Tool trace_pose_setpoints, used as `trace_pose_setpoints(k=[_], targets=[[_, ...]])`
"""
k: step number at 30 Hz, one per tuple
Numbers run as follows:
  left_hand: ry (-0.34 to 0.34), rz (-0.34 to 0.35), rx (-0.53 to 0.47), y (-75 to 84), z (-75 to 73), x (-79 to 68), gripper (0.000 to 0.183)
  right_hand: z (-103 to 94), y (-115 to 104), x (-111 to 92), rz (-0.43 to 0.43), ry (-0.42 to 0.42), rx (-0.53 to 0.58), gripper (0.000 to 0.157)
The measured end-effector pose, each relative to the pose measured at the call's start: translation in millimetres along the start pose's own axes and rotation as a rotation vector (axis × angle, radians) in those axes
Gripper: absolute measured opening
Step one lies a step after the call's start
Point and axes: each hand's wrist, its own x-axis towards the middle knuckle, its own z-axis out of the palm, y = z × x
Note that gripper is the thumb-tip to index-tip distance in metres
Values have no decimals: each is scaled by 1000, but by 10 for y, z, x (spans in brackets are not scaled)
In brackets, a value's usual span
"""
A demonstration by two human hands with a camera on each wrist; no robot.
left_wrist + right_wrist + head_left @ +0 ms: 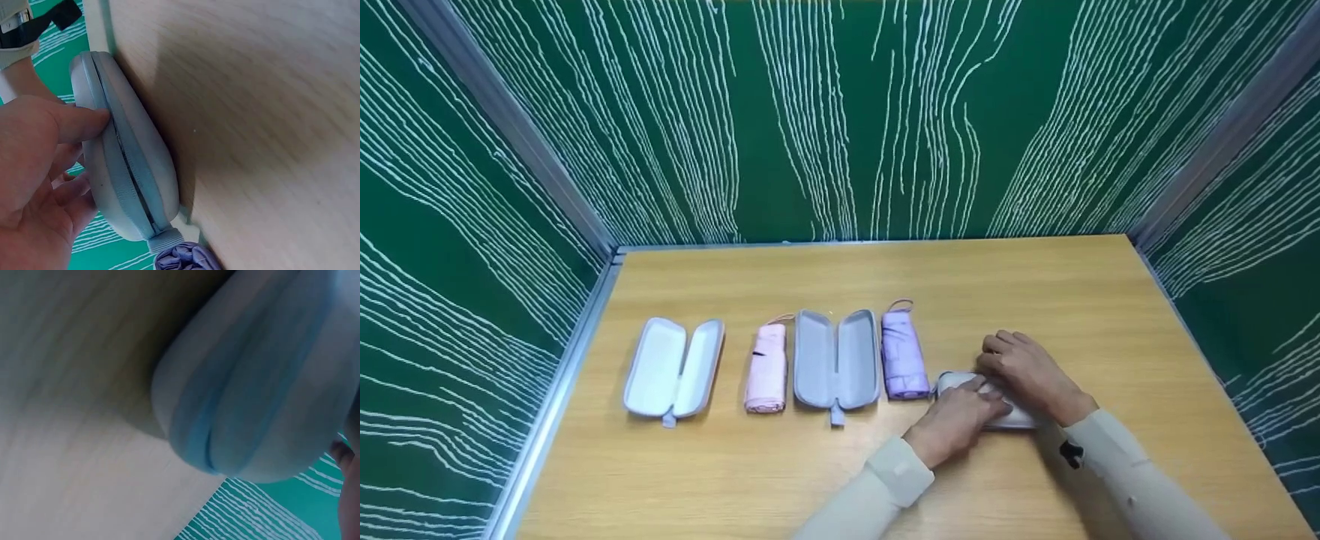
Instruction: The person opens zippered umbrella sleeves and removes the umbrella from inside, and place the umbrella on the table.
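Note:
A pale grey zip case [1014, 420] lies on the table to the right, its lid down and a thin dark gap along the zip seam in the left wrist view. My left hand [956, 421] holds this case [126, 152], thumb on the zip edge and fingers over the top. At the case's far right side is my right hand [1027, 373], fingers bent; their contact is hidden. Only a sliver of that hand [350, 495] shows beside the case [264, 399] in the right wrist view. A purple folded umbrella [904, 356] lies just left of the case.
Left of the purple umbrella sits an open grey case [815, 367], then a pink folded umbrella [766, 369] and an open white-lined case [656, 371]. Green white-lined panels [795, 112] enclose the wooden table [697, 480] at the back and sides.

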Motion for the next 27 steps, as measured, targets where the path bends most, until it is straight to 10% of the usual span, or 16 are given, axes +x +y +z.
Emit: trace_pose_setpoints(k=[15,27], targets=[[0,-165,113,186,70,-19,38,-184,-115,-333,352,167,-44,11],[10,-242,221,244,31,10,34,-232,-616,-589,928,293,3,28]])
